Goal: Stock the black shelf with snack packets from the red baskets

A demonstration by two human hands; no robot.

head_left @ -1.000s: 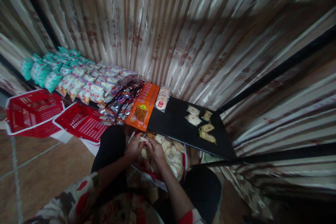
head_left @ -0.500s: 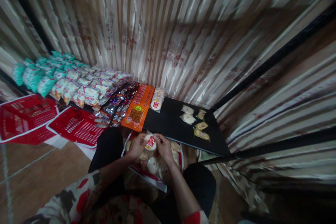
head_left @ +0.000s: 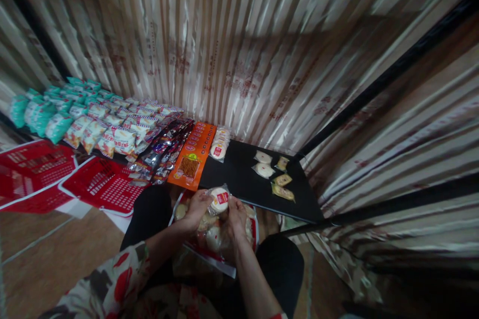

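Observation:
My left hand (head_left: 197,208) and my right hand (head_left: 235,213) both grip a clear pack of round pale cakes with a red label (head_left: 219,198), held just above a red-rimmed basket (head_left: 220,262) full of similar packs on my lap. The pack sits at the near edge of a black shelf (head_left: 243,179). Both hands have fingers curled round the pack.
On the shelf lie a stacked pack of cakes (head_left: 219,143), several small loose packets (head_left: 275,173), an orange box (head_left: 192,157), dark snack bags (head_left: 164,147) and rows of white and teal bags (head_left: 75,117). Two red baskets (head_left: 99,184) sit lower left. Striped curtain behind.
The hands have lifted a pack of cakes out of the basket and raised it toward the shelf edge; the view has shifted slightly left and down.

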